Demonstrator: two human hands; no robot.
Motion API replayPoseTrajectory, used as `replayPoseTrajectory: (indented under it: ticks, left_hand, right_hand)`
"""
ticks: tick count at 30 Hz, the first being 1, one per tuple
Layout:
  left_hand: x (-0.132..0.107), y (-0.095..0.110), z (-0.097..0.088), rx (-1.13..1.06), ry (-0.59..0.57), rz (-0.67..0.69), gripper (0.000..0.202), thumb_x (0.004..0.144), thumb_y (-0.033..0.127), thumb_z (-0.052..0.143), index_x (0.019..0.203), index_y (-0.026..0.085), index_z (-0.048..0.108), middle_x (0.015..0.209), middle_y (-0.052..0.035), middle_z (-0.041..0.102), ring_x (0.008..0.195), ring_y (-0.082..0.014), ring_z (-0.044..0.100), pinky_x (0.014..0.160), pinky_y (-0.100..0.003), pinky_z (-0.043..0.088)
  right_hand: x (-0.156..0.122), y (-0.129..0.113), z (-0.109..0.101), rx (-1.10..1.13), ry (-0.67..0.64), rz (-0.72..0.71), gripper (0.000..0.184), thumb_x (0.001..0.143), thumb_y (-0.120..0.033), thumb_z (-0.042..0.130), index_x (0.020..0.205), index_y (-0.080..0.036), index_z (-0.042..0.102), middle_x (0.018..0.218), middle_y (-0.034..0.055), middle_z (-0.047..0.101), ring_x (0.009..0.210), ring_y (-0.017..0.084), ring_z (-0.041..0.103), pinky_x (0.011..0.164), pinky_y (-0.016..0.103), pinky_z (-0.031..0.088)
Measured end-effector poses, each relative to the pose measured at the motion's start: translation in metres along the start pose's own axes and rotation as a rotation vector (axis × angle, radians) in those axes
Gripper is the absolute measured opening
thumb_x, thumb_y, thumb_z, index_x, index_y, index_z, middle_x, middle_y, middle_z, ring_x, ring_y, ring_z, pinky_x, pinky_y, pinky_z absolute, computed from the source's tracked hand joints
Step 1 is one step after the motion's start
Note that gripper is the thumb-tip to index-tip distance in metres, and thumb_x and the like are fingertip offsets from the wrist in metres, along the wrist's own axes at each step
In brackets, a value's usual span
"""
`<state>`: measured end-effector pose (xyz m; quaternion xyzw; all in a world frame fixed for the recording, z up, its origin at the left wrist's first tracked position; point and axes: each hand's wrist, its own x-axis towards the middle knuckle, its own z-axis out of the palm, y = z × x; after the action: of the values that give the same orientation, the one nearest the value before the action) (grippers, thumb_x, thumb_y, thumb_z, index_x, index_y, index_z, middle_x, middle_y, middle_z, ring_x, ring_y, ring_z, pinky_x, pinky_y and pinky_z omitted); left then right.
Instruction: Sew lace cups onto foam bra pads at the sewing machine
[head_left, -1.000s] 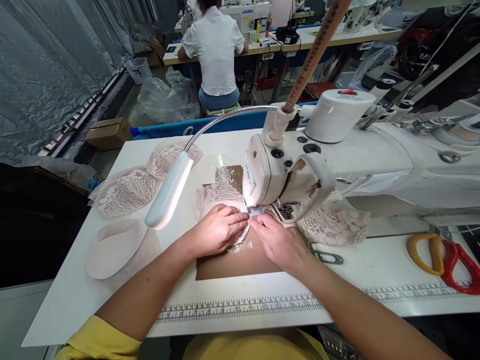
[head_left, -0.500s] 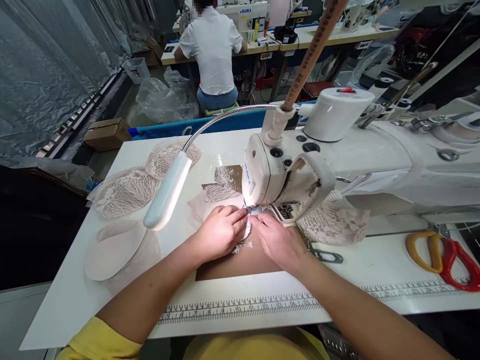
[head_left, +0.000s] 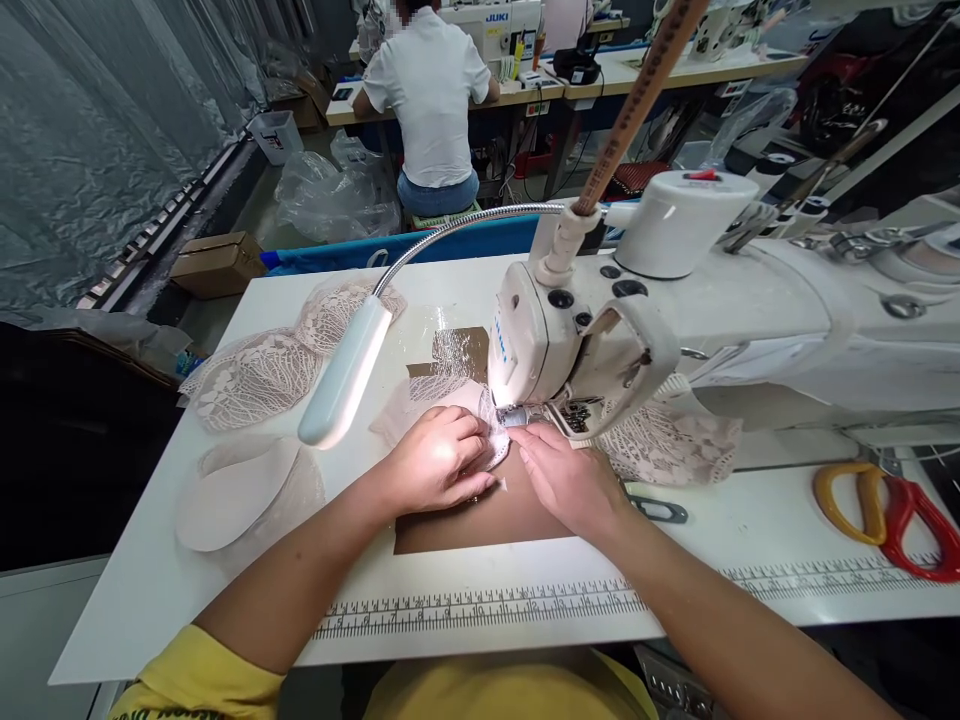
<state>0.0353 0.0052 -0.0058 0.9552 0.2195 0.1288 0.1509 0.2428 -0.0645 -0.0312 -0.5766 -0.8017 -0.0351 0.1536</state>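
A pale pink lace bra cup [head_left: 486,408] lies under the presser foot [head_left: 513,416] of the white sewing machine [head_left: 536,330], its lace edge near the needle area. On the cup's left side rests my left hand [head_left: 442,460], fingers bent over the fabric and thumb spread apart from them. My right hand [head_left: 562,470] lies palm down just right of the foot, its fingers close together and the fingertips at the cup's edge. What lies beneath the right fingers is hidden. Brown sheet [head_left: 480,525] covers the table below both hands.
A lit gooseneck lamp [head_left: 345,375] hangs at the left. Lace pieces [head_left: 259,375] and a plain cup [head_left: 240,495] lie on the white table. More lace [head_left: 667,440] is right of the needle; scissors [head_left: 915,525] lie far right. A person [head_left: 431,105] sits beyond.
My left hand has loosened: its thumb has moved away from the fingers and toward me, baring more of the lace edge. My right fingertips have shifted slightly right. The view has shifted a little.
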Motion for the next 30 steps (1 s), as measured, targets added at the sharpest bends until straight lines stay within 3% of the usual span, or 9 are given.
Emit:
replayPoseTrajectory:
  ticks: [2, 8, 11, 16, 21, 30]
  left_hand:
    - [0.0, 0.0, 0.0, -0.013, -0.024, 0.019, 0.029, 0.086, 0.044, 0.058, 0.087, 0.016, 0.065, 0.096, -0.0085, 0.064, 0.09, -0.0216, 0.055, 0.083, -0.035, 0.043]
    - [0.001, 0.001, 0.006, -0.015, 0.038, 0.024, 0.026, 0.096, 0.024, 0.04, 0.088, 0.015, 0.063, 0.088, -0.0072, 0.065, 0.087, -0.0179, 0.055, 0.081, -0.032, 0.042]
    - [0.002, 0.001, 0.006, -0.011, 0.026, 0.03, 0.026, 0.096, 0.026, 0.04, 0.087, 0.015, 0.062, 0.085, -0.0069, 0.064, 0.083, -0.0174, 0.055, 0.081, -0.032, 0.042]
    - [0.0, -0.002, 0.004, 0.09, -0.016, 0.074, 0.025, 0.094, 0.036, 0.048, 0.096, 0.018, 0.064, 0.087, -0.0062, 0.063, 0.081, -0.0182, 0.054, 0.081, -0.034, 0.04]
    - [-0.002, -0.005, 0.008, 0.154, 0.024, 0.08, 0.028, 0.097, 0.03, 0.042, 0.094, 0.018, 0.067, 0.08, -0.0058, 0.062, 0.075, -0.0162, 0.053, 0.076, -0.031, 0.04]
    - [0.0, -0.007, 0.01, 0.137, 0.063, 0.069, 0.027, 0.095, 0.031, 0.045, 0.104, 0.018, 0.067, 0.093, -0.0086, 0.065, 0.083, -0.0188, 0.056, 0.08, -0.034, 0.043]
  right_hand:
    - [-0.001, 0.001, 0.0, -0.001, 0.012, -0.016, 0.036, 0.09, -0.013, 0.043, 0.118, -0.018, 0.065, 0.096, 0.0075, 0.071, 0.079, 0.018, 0.063, 0.069, 0.028, 0.048]
    - [0.003, -0.004, 0.002, 0.032, 0.01, 0.017, 0.028, 0.091, -0.019, 0.049, 0.113, -0.02, 0.066, 0.096, 0.0067, 0.07, 0.08, 0.017, 0.063, 0.067, 0.025, 0.046]
    - [0.005, -0.007, 0.004, 0.058, 0.018, -0.015, 0.022, 0.092, -0.019, 0.048, 0.098, -0.021, 0.069, 0.086, 0.0048, 0.069, 0.075, 0.014, 0.061, 0.065, 0.023, 0.043]
    - [0.006, -0.007, 0.005, 0.122, 0.023, -0.108, 0.027, 0.094, -0.017, 0.045, 0.081, -0.019, 0.069, 0.075, 0.0026, 0.065, 0.071, 0.012, 0.057, 0.064, 0.022, 0.039]
    - [0.001, -0.005, 0.0, 0.14, -0.005, -0.147, 0.026, 0.092, -0.013, 0.045, 0.095, -0.019, 0.07, 0.078, 0.003, 0.064, 0.073, 0.013, 0.056, 0.064, 0.024, 0.038]
    - [0.002, -0.007, -0.002, 0.052, -0.036, -0.11, 0.032, 0.085, -0.005, 0.045, 0.103, -0.017, 0.068, 0.078, 0.0049, 0.063, 0.076, 0.017, 0.054, 0.057, 0.028, 0.035]
